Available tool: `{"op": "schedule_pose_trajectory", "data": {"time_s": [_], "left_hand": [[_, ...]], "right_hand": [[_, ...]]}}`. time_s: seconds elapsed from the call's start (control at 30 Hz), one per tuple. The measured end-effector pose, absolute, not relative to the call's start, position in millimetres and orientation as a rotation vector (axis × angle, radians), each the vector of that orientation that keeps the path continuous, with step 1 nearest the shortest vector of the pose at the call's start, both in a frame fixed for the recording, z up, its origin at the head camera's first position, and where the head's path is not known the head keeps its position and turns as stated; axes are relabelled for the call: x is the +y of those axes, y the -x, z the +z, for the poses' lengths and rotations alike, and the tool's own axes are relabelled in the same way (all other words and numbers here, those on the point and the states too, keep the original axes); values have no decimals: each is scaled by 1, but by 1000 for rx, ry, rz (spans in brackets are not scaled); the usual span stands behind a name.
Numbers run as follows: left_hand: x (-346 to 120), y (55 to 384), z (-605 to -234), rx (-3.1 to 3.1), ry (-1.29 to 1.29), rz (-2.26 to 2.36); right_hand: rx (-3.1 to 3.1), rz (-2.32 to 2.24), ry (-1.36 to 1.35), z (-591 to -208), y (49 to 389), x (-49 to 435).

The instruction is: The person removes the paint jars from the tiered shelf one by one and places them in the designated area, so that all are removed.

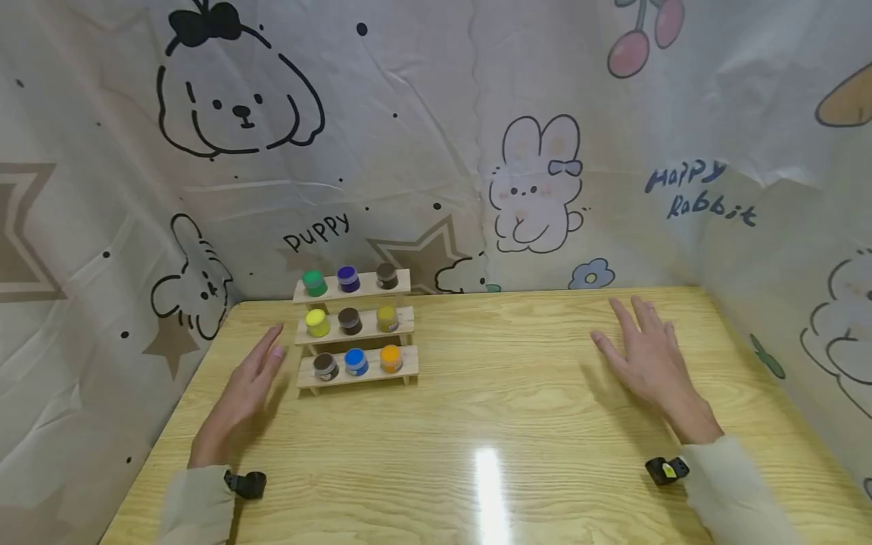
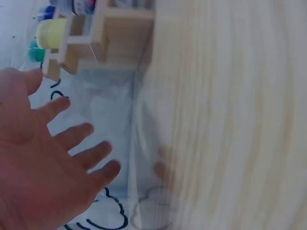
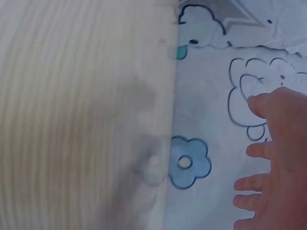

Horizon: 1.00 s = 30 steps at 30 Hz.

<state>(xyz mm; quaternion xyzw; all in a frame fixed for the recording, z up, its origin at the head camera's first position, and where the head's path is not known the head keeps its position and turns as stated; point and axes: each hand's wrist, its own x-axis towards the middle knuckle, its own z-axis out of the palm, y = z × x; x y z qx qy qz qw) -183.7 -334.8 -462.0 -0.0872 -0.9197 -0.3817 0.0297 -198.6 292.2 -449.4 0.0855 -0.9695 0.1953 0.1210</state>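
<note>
A three-step wooden rack [image 1: 357, 375] stands at the back left of the table and carries several small paint jars. On its top step are a green jar [image 1: 315, 284], a purple jar [image 1: 348, 279] and a brown one. A yellow jar [image 1: 317, 322] leads the middle step; the lowest step has a blue jar [image 1: 356, 362] and an orange jar [image 1: 391, 359]. My left hand [image 1: 240, 393], fingers extended, is just left of the rack and touches nothing. Far to the right, my right hand [image 1: 646, 356] hovers over the table with spread fingers, holding nothing.
The light wood-grain table [image 1: 504, 409] reaches back to a hanging cloth [image 1: 422, 151] printed with a puppy, a rabbit and stars. This cloth also closes off the left and right sides. A bright light reflection [image 1: 490, 492] lies near the table's front.
</note>
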Motion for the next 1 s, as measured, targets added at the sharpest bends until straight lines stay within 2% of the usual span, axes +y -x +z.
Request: {"op": "schedule_pose_trajectory", "data": {"time_s": [0.37, 1.0], "left_hand": [[-315, 179, -472, -2754, 368, -1526], [-309, 184, -476, -2717, 266, -1766]], "right_hand": [[-2650, 878, -375, -443, 193, 245], [-2489, 1132, -647, -436, 203, 146]]}}
